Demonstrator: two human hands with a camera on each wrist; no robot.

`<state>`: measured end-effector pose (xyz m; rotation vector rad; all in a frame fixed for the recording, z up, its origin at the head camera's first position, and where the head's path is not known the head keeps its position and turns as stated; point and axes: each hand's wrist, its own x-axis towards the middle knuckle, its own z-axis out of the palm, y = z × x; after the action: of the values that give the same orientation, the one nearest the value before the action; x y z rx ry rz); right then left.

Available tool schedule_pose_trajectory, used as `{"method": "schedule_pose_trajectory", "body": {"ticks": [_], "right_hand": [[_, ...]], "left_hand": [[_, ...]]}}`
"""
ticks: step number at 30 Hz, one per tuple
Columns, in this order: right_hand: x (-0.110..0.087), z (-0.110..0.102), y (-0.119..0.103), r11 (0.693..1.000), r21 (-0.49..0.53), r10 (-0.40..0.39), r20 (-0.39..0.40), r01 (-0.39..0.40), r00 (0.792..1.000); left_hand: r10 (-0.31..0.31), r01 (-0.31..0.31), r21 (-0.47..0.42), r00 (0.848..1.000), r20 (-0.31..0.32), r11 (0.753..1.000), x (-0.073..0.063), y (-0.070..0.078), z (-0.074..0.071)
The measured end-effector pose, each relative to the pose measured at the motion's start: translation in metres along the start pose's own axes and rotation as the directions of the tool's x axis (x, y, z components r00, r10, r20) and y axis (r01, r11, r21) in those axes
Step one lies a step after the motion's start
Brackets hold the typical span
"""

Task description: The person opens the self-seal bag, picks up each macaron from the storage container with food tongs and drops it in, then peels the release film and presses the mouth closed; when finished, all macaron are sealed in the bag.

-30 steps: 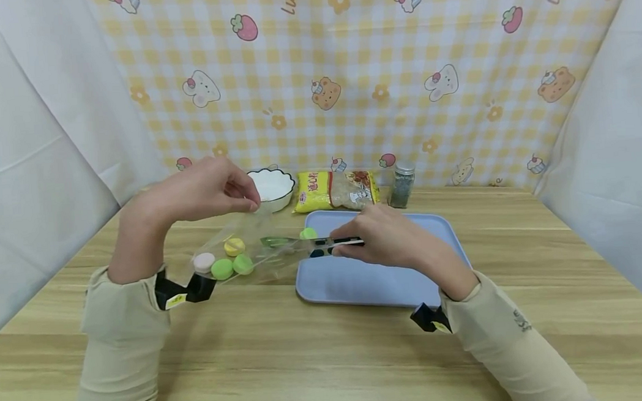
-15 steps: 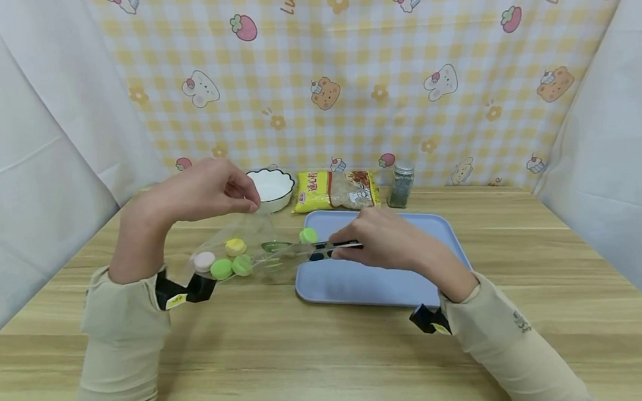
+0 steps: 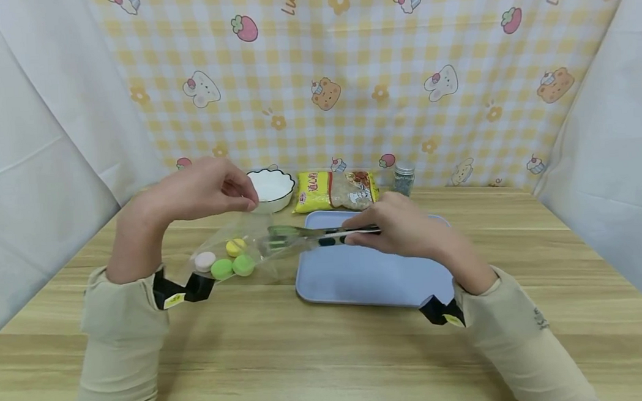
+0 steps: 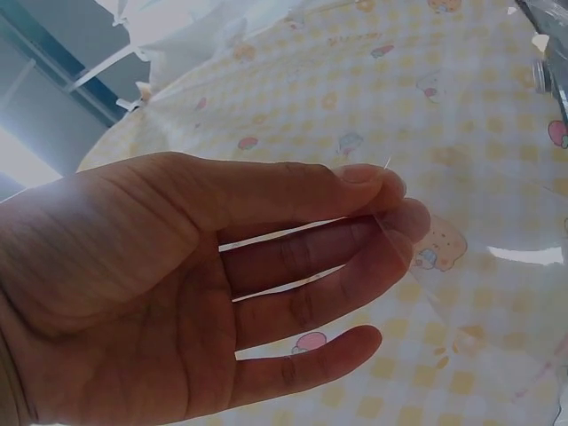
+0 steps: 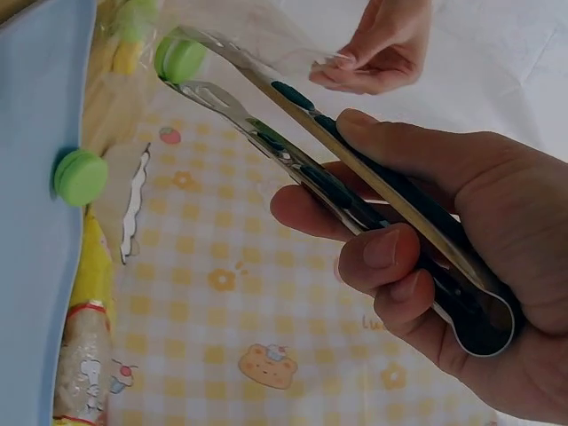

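Observation:
My left hand (image 3: 204,186) pinches the edge of a clear plastic bag (image 3: 256,224) between thumb and fingertips, holding its mouth raised. Inside the bag lie a pale pink macaron (image 3: 205,261), a yellow macaron (image 3: 235,247) and two green macarons (image 3: 222,269). My right hand (image 3: 402,226) grips metal tongs (image 3: 331,236) with dark handle pads. Their tips reach into the bag and hold another green macaron (image 5: 179,59), clearest in the right wrist view. One more green macaron (image 5: 82,177) sits at the tray's edge; the tongs cover it in the head view.
A blue tray (image 3: 370,280) lies on the wooden table under my right hand. Behind stand a white scalloped bowl (image 3: 271,185), a yellow macaroni packet (image 3: 334,190) and a glass spice jar (image 3: 404,180). A checked cloth (image 3: 367,56) hangs at the back, close behind them.
My right hand has moved up and right with the tongs, lifting the green macaron inside the bag. The tongs now cover the macaron on the tray. My left hand has barely moved.

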<state>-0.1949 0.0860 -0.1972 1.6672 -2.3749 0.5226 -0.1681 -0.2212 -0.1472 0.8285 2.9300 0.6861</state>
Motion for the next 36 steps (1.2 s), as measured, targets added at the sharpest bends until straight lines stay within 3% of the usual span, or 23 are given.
{"method": "schedule_pose_trajectory", "body": {"ticks": [6,10,18,27,36], "right_hand": [[-0.011,-0.022,0.003,0.997,0.014,0.075,-0.095,-0.074,0.993],[-0.019,-0.033,0.002,0.993,0.035,0.117,-0.111,-0.114,0.987],[-0.024,-0.042,0.004,0.994,0.048,0.100,-0.141,-0.094,0.985],[-0.021,-0.040,0.003,0.993,0.079,0.096,-0.082,-0.090,0.992],[-0.015,-0.031,0.002,0.993,0.115,0.038,-0.020,-0.035,0.999]], "left_hand": [[-0.022,0.022,0.007,0.999,-0.029,1.000,-0.005,-0.001,-0.003],[-0.034,0.035,0.019,0.999,-0.029,0.999,-0.005,0.000,-0.004],[-0.030,0.031,0.010,0.997,-0.072,0.999,-0.008,-0.001,-0.006],[-0.028,0.028,0.003,0.996,-0.083,1.000,-0.009,-0.001,-0.007],[-0.034,0.033,-0.015,0.997,-0.068,0.999,-0.009,0.001,-0.007]]}}
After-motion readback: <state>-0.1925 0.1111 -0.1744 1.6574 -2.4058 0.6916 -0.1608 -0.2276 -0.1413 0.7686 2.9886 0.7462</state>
